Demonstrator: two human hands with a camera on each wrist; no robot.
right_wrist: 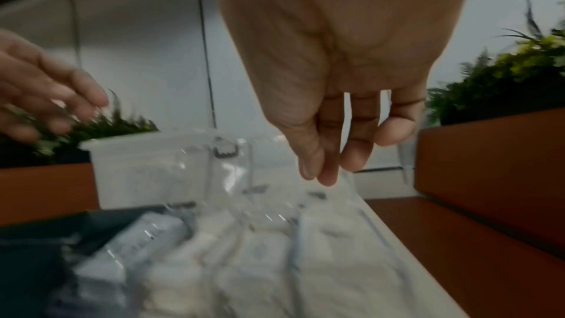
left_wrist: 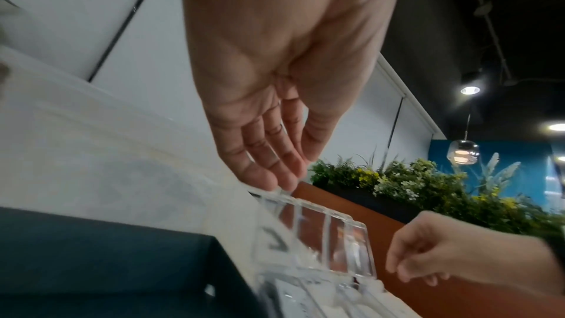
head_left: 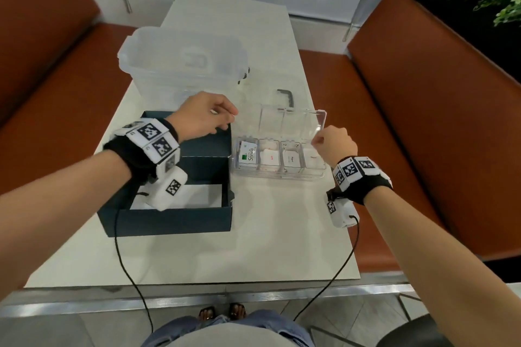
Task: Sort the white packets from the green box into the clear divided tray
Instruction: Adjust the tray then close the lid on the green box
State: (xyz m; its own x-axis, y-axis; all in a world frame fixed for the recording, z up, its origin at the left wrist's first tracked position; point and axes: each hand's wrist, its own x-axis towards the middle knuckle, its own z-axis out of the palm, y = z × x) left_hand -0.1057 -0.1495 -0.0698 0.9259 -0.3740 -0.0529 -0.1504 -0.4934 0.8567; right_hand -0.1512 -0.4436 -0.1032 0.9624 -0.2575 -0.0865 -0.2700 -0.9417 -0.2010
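The dark green box (head_left: 174,218) stands open at the table's left, white paper (head_left: 197,197) lying in its bottom. To its right sits the clear divided tray (head_left: 279,176), with white packets (head_left: 248,156) in its compartments. Its clear hinged lid (head_left: 293,121) is raised, tilted up behind the compartments. My left hand (head_left: 227,120) reaches over the box's far corner, and its fairly straight fingertips (left_wrist: 275,184) touch the lid's (left_wrist: 318,229) upper left corner. My right hand (head_left: 317,139) pinches the lid's right corner between thumb and forefinger (right_wrist: 319,177).
A large clear storage bin (head_left: 183,65) stands behind the box. A black handle piece (head_left: 286,97) lies beyond the tray. Brown benches (head_left: 423,135) flank the pale table (head_left: 253,248) on both sides. Wrist cables hang over the near table edge.
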